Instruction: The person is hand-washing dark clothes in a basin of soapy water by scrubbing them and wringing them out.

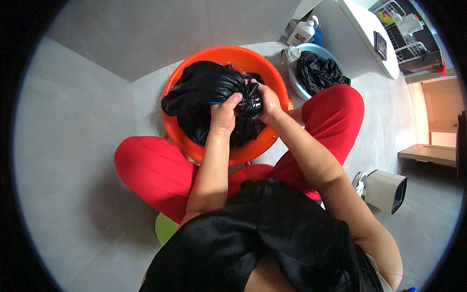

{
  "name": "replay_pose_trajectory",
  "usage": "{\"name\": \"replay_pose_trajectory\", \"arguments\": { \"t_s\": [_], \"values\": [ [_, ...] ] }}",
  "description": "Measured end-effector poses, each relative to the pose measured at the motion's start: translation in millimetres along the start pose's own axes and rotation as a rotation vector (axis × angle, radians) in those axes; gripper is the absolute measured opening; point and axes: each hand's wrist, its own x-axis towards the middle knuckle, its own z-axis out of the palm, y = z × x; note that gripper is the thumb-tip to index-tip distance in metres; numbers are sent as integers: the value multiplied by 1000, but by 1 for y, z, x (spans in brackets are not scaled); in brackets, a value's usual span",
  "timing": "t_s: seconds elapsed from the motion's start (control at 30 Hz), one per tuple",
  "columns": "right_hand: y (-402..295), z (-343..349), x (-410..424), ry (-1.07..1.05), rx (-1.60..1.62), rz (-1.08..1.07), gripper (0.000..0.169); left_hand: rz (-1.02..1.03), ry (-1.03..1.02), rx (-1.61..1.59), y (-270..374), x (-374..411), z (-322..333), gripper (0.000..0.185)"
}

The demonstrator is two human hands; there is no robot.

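An orange plastic basin (222,54) stands on the tiled floor between my knees. Wet black cloth (204,82) is bunched inside it, with some water and a few bubbles near the far side. My left hand (224,115) grips a fold of the cloth near the basin's middle, its thumb on top. A small blue strip (216,103) shows at its fingers. Close by on the right, my right hand (269,100) holds a gathered, glistening part of the same cloth. Folds hide some of the fingers of both hands.
A light blue basin (297,87) with black and pale cloth stands right of the orange one. Behind it is a white pump bottle (301,33). A phone (380,45) lies on a white ledge. A bin (383,189) is at right, a green container (165,230) at lower left.
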Motion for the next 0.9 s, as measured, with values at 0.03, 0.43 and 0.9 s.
{"name": "replay_pose_trajectory", "arguments": {
  "t_s": [0.03,0.43,0.9],
  "values": [
    [3,-2,7,-97,67,146,26,-7,25,41,1,-2,0,38],
    [42,-24,4,-429,-62,710,45,-150,-127,154,18,-19,-14,40],
    [6,-29,-39,-539,416,245,87,-319,121,-379,23,-5,-13,39]
  ]
}}
